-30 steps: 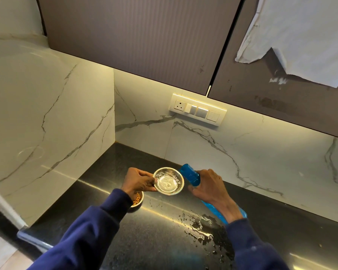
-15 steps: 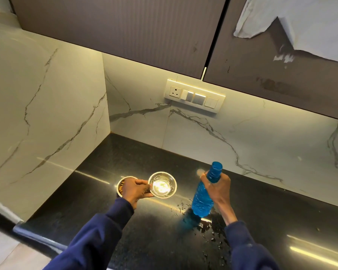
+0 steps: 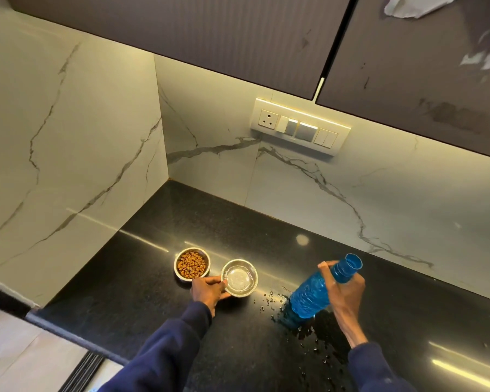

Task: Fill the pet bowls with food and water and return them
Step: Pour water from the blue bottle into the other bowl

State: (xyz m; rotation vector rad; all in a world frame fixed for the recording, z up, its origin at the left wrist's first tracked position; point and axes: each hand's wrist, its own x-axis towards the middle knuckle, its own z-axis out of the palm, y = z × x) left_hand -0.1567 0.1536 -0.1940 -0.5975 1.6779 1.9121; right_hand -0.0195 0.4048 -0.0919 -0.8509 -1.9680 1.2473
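Two small steel bowls stand side by side on the black countertop (image 3: 159, 295). The left bowl (image 3: 192, 264) holds brown kibble. The right bowl (image 3: 239, 277) holds clear water, and my left hand (image 3: 209, 290) grips its near-left rim. My right hand (image 3: 344, 292) is wrapped around the neck of a blue plastic bottle (image 3: 313, 294), which stands uncapped on the counter, leaning slightly toward the wall. Both arms wear dark blue sleeves.
Spilled water drops (image 3: 303, 332) lie around the bottle's base. Marble walls meet in a corner behind the bowls. A switch plate (image 3: 299, 126) sits on the back wall under dark upper cabinets (image 3: 210, 29). The counter's front edge (image 3: 48, 323) runs lower left.
The bottle went from tipped over the water bowl to standing on the counter. The water bowl came down beside the kibble bowl, which is uncovered in view.
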